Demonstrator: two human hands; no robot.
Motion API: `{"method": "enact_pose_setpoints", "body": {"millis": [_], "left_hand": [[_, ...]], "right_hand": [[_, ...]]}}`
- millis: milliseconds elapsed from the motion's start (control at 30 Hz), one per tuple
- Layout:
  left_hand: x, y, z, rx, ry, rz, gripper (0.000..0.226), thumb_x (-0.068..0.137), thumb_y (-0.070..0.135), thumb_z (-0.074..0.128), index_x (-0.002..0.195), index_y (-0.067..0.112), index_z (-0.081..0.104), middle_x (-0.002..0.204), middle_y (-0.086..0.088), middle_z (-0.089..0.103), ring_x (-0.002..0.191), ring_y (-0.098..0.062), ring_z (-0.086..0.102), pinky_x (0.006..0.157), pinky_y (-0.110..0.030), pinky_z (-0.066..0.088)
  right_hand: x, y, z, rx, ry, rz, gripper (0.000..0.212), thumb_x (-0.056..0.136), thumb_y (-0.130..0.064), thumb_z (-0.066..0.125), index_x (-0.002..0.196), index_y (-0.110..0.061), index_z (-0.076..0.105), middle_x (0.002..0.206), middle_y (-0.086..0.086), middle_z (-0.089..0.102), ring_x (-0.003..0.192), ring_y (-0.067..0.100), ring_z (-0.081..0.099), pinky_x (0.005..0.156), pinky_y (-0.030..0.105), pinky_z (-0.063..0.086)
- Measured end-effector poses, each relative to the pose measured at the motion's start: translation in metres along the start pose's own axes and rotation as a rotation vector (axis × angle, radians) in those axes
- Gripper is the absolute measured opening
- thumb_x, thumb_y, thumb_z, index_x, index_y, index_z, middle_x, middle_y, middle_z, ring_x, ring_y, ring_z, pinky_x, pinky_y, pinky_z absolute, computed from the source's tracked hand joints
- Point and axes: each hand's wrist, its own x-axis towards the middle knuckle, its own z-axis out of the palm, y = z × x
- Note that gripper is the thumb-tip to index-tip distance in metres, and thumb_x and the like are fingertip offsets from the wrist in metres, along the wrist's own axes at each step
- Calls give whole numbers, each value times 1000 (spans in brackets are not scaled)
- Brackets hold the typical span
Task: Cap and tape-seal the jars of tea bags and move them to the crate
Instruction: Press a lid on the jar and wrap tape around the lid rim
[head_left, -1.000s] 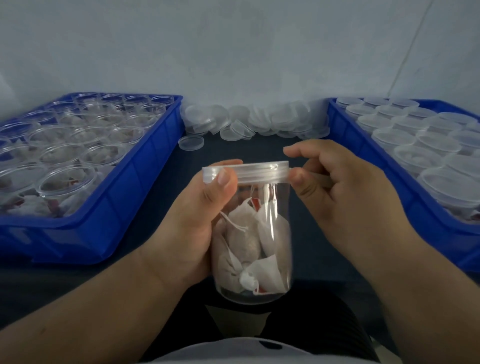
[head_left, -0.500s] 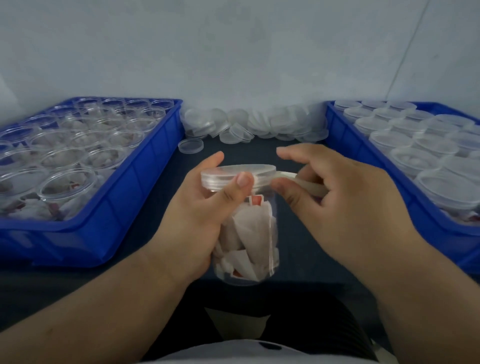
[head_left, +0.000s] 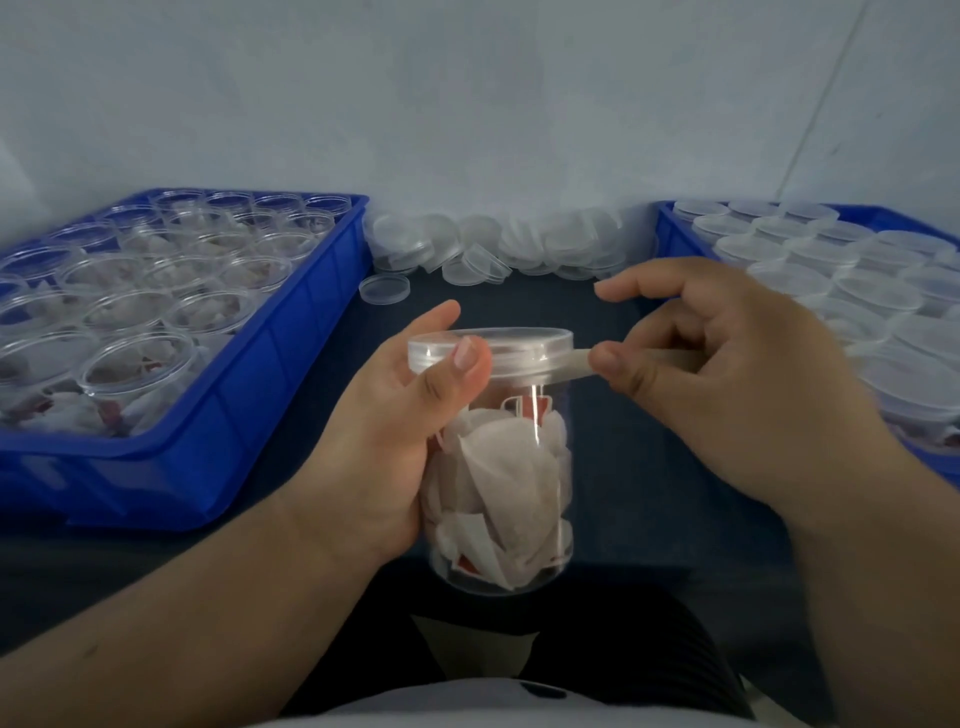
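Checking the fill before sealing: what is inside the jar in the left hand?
White tea bags with red tags fill the jar nearly up to the lid. The left hand covers its left side, so the bags there, and their count, cannot be seen.

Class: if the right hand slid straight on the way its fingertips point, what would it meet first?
Probably the lid of the held jar, just beyond the tape the right hand pinches; depth is uncertain.

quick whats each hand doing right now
Left hand: grips the jar, thumb pressed on the lid rim.
Right hand: pinches the tape strip that runs to the lid.
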Motion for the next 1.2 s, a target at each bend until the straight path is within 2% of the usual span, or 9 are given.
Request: {"method": "enact_pose_setpoints", "body": {"millis": [167,300,400,500,733,800,867,1000,1200], "left_hand": [[-2,0,-2,7,-93,3,129,25,66,95,139,23,53,127,-10,71,114,-32,70,93,-50,59],[-3,3,-2,42,-128,28,123,32,68,94,137,18,55,126,-12,71,114,-33,70,91,-48,59],[-3,5,-1,60,-83,80,116,36,70,92,133,17,58,120,-11,74,109,-31,72,83,-42,62],[-1,6,-1,76,-14,109,109,36,72,91,127,20,61,113,-9,76,102,-27,75,76,-36,60],[1,4,-1,201,135,90,105,26,83,85,117,36,64,107,8,77,100,-18,75,92,-49,57],[0,5,1,187,138,94,102,32,79,87,119,32,64,105,4,78,99,-19,76,91,-48,58],[-2,5,4,122,93,104,105,37,72,91,125,21,62,105,-4,78,98,-24,76,85,-45,61],[-6,6,7,-36,-5,66,115,35,63,96,131,15,58,109,-11,76,97,-29,76,73,-38,61],[-7,5,6,-33,-117,75,120,40,65,94,140,13,53,128,-17,69,117,-37,68,90,-50,59]], "right_hand": [[0,2,8,-18,56,-36,41,75,-64,58,111,-44,57,84,-24,66,72,-6,63,64,2,42],[-1,2,9,-22,81,-27,41,73,-68,56,109,-46,56,85,-24,66,73,-6,62,64,2,42],[-6,0,2,-10,132,-26,40,72,-68,57,107,-47,58,84,-21,68,74,-2,64,63,3,42],[-9,-5,-7,-65,181,-68,40,79,-68,59,113,-48,56,85,-20,68,74,3,64,63,9,45],[-11,-8,-16,-148,233,-75,48,78,-69,58,120,-44,52,86,-22,66,76,6,63,66,22,47],[-10,-6,-13,-137,229,-61,48,79,-69,58,120,-45,52,87,-22,66,76,4,63,65,19,46],[-8,-4,-9,-113,226,-47,44,80,-67,60,117,-47,53,88,-22,65,78,0,62,65,9,44],[-4,-1,-1,-74,202,-17,44,73,-67,59,112,-47,55,89,-24,65,79,-7,61,66,-1,39],[-1,0,6,-17,172,-36,47,72,-71,55,111,-47,54,88,-22,65,77,-8,61,67,-1,39]]}}
